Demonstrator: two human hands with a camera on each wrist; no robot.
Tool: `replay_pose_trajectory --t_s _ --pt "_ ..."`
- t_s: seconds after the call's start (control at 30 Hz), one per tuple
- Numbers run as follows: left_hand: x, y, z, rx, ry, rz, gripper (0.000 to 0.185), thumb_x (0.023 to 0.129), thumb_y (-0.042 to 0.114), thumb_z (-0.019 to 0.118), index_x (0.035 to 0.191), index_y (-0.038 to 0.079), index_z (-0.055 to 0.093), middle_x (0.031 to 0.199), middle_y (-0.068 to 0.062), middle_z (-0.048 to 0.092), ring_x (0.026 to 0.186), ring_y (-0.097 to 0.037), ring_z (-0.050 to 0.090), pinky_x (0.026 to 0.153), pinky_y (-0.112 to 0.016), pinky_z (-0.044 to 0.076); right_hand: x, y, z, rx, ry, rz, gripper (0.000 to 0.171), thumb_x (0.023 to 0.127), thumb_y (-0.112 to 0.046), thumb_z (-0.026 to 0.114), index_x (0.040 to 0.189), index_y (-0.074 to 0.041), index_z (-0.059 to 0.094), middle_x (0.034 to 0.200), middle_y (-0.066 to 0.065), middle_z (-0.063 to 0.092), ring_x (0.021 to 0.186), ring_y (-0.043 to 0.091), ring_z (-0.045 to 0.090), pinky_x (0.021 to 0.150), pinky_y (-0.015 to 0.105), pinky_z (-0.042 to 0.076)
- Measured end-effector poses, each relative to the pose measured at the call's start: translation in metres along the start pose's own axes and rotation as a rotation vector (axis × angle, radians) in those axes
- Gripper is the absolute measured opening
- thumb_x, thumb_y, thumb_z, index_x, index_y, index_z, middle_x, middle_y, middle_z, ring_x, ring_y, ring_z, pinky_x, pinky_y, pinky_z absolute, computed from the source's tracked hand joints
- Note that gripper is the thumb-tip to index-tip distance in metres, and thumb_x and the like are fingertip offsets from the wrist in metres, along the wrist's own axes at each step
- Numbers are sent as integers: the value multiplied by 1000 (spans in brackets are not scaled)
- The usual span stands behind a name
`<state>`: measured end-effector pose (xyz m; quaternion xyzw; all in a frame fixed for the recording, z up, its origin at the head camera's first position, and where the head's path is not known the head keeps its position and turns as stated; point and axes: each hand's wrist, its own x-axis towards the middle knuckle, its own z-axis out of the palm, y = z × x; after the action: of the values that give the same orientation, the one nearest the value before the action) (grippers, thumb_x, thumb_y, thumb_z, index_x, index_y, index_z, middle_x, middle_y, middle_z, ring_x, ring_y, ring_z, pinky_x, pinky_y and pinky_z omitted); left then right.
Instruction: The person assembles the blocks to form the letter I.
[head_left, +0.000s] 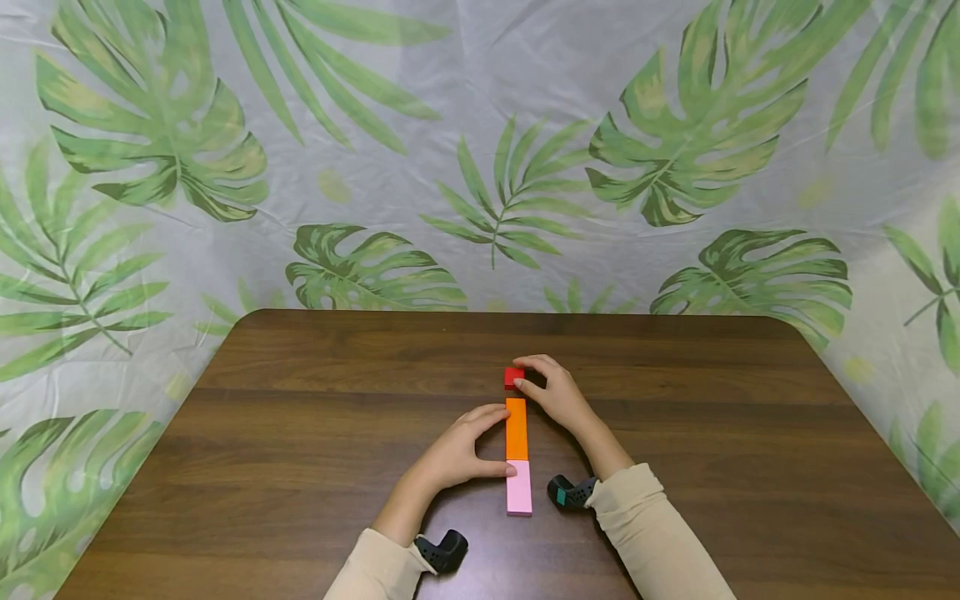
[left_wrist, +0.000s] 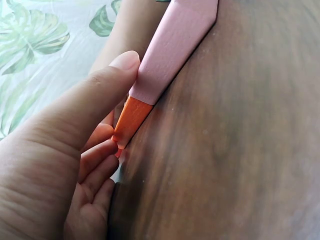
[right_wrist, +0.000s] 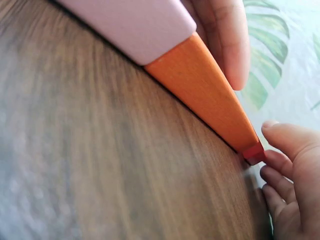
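A pink block and an orange block lie end to end on the wooden table, forming one straight strip. Beyond the orange block's far end is a small red block, with a narrow gap between them in the head view. My right hand pinches the red block between thumb and index finger at its right side. From the left, my left hand spreads along the strip, its thumb at the pink block and its fingertips at the orange block's far left edge. The left wrist view shows that thumb against the pink side.
The brown table ends at a straight far edge with rounded corners. Behind it hangs a white cloth printed with green leaves. Black wrist devices sit on the left wrist and the right wrist.
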<state>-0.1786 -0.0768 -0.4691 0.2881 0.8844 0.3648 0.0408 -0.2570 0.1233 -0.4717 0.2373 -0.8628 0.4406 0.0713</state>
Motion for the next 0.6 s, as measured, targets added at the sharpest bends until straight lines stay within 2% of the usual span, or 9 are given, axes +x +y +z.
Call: replay_pose_trajectory --t_s 0.23,0.43,0.5,0.6 --pt "1 0 -1 -26 15 16 77 71 45 72 133 10 45 136 -3 39 124 -20 34 100 -40 28 -1 -3 -5 26 12 35 33 87 -20 60 116 -5 58 115 8 55 106 24 50 92 44 37" --pt "0 -2 0 -28 96 70 74 76 48 66 133 6 43 133 -8 42 122 -23 37 98 -42 31 -4 -9 -12 51 54 26 38 92 -25 51 124 -3 52 124 9 49 116 26 43 96 46 32" --pt "1 -2 0 -36 121 65 73 79 47 63 134 6 42 134 -9 41 123 -23 36 98 -43 31 -5 -11 -14 50 80 3 40 93 -26 48 127 -4 49 128 11 46 119 26 40 98 46 31" --pt "1 2 -4 -55 152 17 71 81 45 62 137 8 38 139 -7 36 126 -22 32 100 -44 28 -8 -18 -19 48 110 -35 43 95 -26 45 133 -5 43 134 11 40 123 26 35 99 47 28"
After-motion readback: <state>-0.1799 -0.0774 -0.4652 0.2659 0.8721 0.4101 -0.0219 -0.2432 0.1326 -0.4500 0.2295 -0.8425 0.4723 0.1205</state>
